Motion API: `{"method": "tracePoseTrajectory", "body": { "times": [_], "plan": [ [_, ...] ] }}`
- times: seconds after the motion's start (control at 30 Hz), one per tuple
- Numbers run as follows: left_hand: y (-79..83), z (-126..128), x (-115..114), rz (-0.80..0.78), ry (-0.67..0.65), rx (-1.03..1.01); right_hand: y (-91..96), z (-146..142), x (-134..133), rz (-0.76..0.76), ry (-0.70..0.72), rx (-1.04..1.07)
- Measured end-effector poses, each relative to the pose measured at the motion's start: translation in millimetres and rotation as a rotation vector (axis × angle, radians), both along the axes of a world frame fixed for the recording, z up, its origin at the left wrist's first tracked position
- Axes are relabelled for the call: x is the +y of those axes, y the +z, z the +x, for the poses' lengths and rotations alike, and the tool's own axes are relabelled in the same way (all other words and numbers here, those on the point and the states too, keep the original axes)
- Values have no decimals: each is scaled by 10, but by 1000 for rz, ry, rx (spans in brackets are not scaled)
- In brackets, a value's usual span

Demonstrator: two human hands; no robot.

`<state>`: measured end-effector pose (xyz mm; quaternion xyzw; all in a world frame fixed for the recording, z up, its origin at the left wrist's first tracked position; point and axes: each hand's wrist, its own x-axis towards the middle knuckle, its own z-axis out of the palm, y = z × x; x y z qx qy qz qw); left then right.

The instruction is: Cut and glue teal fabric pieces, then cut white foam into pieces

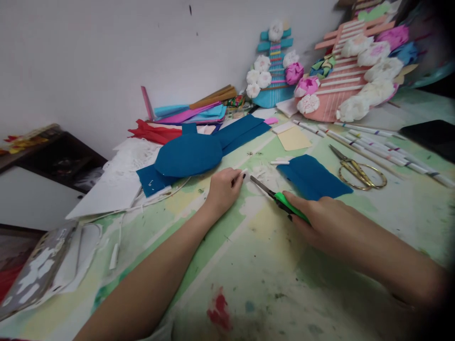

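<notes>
In my right hand (pixel 322 218) is a green utility knife (pixel 292 206), its blade extended and pointing left toward my left hand (pixel 225 187). My left hand rests on the table with thumb and fingers pinched around a small white stick (pixel 244 171), of which only the tip shows. A gap separates the blade tip from that stick. Just right of the blade lies a dark blue sheet (pixel 313 177), with a short white stick (pixel 280 163) at its upper left corner. Behind my left hand is a dark blue oval piece (pixel 188 155) with strips around it.
Gold-handled scissors (pixel 359 173) and several white rods (pixel 384 151) lie at the right, near a black phone (pixel 432 137). Flower-covered lute-shaped crafts, one blue (pixel 275 97) and one pink (pixel 327 104), lean on the wall. Folded coloured paper (pixel 199 111) sits at the back.
</notes>
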<state>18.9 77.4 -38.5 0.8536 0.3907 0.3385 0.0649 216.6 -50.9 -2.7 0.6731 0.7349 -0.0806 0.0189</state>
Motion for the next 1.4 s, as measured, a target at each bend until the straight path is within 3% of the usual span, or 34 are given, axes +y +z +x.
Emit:
{"method": "tracePoseTrajectory", "body": {
  "times": [0.17, 0.3, 0.43, 0.73, 0.87, 0.97, 1.13, 1.27, 1.4],
  "plan": [
    [-34, -42, 57, -77, 83, -100, -21, 35, -46, -17, -18, -23],
    [-63, -102, 127, -309, 141, -333, -43, 56, -41, -38, -6, -3],
    [-86, -118, 162, -594, 62, -634, -73, 101, -26, -6, 2, 47],
    [48, -5, 5, -933, -169, -998, 55, 200, 20, 156, -36, 357],
    [142, 26, -97, -1017, -222, -985, 18, 228, 59, 229, -25, 551],
    [204, 52, -194, -1087, -333, -938, -38, 213, 69, 251, 10, 654],
    [258, 123, -349, -1177, -522, -822, -13, 199, 39, 320, 84, 569],
    [257, 158, -410, -1043, -465, -741, 51, 200, 0, 362, 150, 462],
    [238, 152, -435, -1008, -453, -723, 51, 177, -16, 421, 161, 375]
  ]
}}
